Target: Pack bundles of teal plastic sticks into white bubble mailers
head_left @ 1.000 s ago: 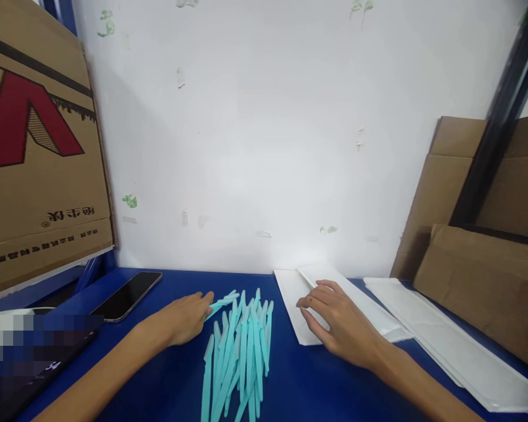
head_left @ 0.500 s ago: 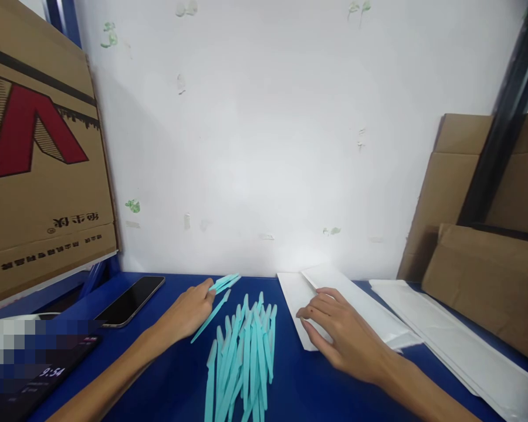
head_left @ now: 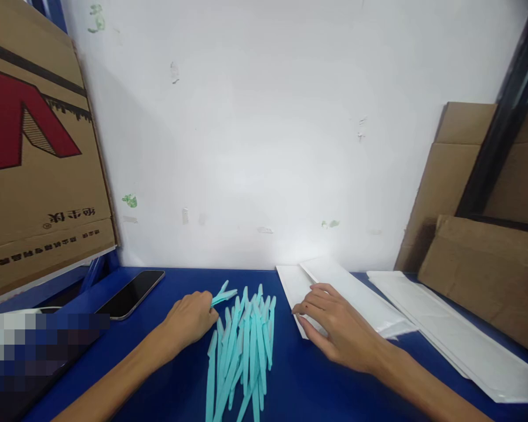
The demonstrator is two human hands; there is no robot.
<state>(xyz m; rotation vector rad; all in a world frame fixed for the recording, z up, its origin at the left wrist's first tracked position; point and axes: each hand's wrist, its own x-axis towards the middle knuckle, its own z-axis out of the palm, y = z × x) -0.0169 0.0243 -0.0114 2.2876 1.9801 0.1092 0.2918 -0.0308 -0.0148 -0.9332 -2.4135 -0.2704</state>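
My left hand point(head_left: 192, 319) is closed round a few turquoise eyebrow razors point(head_left: 224, 295), whose tips stick out past the fingers to the right. Just right of it, a loose pile of several more turquoise razors point(head_left: 246, 346) lies on the blue table, mostly pointing away from me. My right hand point(head_left: 334, 328) is over the near left part of some white paper envelopes point(head_left: 338, 287), its thumb apart from its bent fingers and nothing gripped. Whether its fingertips touch the paper is hard to tell.
More white envelopes point(head_left: 457, 346) lie along the right. A phone point(head_left: 132, 295) rests at the left, with a dark device point(head_left: 22, 387) nearer me, partly blurred out. Cardboard boxes stand left point(head_left: 48, 193) and right point(head_left: 484, 275); a white wall point(head_left: 255, 146) closes off the back.
The single razor that lay beside my left hand is no longer on the table there; that hand has closed further round its razors. My right hand has barely moved. The view has shifted slightly.
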